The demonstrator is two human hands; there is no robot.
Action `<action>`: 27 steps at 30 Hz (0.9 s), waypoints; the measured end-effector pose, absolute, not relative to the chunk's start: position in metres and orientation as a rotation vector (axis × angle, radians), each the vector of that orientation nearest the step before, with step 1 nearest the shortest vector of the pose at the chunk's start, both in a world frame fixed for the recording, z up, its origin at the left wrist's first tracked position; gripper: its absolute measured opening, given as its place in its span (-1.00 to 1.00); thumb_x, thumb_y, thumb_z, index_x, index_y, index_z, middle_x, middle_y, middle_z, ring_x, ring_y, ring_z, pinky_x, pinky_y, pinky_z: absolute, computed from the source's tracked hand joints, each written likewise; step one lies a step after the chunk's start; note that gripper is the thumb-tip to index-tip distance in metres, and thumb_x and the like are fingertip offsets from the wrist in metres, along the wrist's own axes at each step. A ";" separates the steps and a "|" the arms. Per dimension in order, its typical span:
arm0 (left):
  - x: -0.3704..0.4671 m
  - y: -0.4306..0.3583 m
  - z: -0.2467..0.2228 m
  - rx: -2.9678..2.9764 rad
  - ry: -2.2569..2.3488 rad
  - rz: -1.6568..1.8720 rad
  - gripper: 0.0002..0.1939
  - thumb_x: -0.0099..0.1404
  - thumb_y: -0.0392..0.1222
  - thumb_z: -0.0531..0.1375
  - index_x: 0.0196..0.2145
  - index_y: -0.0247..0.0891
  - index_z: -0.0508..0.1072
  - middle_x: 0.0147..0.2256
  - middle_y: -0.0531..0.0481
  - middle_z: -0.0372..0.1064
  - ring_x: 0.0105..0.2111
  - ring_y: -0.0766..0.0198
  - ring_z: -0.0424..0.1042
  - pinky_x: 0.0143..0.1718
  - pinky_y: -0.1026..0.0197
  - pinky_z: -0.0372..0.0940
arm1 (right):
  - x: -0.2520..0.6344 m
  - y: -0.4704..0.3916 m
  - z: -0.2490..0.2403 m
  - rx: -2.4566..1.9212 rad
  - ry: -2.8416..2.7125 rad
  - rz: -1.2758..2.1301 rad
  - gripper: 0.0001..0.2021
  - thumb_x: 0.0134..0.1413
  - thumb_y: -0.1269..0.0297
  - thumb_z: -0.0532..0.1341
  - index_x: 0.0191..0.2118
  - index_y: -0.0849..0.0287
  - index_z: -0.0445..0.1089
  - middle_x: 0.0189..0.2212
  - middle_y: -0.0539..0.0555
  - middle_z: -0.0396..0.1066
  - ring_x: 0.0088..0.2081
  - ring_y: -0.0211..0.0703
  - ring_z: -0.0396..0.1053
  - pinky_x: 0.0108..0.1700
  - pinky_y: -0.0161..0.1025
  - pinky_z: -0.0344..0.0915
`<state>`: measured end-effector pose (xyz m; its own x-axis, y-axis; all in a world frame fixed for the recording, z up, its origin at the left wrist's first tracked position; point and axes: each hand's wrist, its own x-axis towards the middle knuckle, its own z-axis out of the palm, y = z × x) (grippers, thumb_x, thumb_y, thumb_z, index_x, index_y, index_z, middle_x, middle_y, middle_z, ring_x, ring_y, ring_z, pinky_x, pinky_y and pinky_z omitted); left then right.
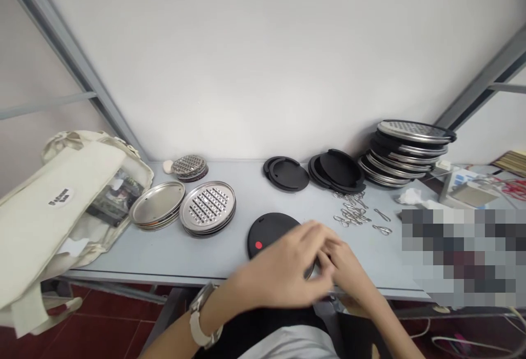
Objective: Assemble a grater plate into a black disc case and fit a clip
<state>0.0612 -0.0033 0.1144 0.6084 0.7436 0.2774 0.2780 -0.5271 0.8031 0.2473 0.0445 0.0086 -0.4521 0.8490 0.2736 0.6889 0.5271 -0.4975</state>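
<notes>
A black round disc (269, 227) with a red dot lies near the table's front edge, partly covered by my hands. My left hand (287, 263), with a pale watch on its wrist, reaches across the right part of the disc, its fingers bent inward and slightly blurred. Meeting it at the fingertips is my right hand (345, 266), its fingers curled and partly hidden behind the left. Whatever is pinched between them is too small or covered to make out. Several small metal loop pieces (353, 214) are scattered beyond my right hand.
Round metal grater plates (208, 206), plain metal discs (158, 203) and smaller graters (189, 166) are stacked left. Black rings (287, 174) and black discs (339, 170) lie behind. A tall stack of assembled graters (405, 153) stands right. A cream bag (69, 200) occupies the left end.
</notes>
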 end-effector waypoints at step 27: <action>0.059 0.079 0.051 2.579 0.926 0.526 -0.82 0.23 -0.21 0.15 -0.21 -0.24 0.26 -0.22 -0.02 0.26 -0.35 0.29 0.31 -0.38 0.26 0.21 | 0.248 0.050 0.004 -1.355 -2.213 0.477 -0.67 0.34 0.27 -0.12 -0.42 0.12 0.25 -0.48 0.09 0.40 -0.41 -0.09 0.36 -0.35 -0.21 0.22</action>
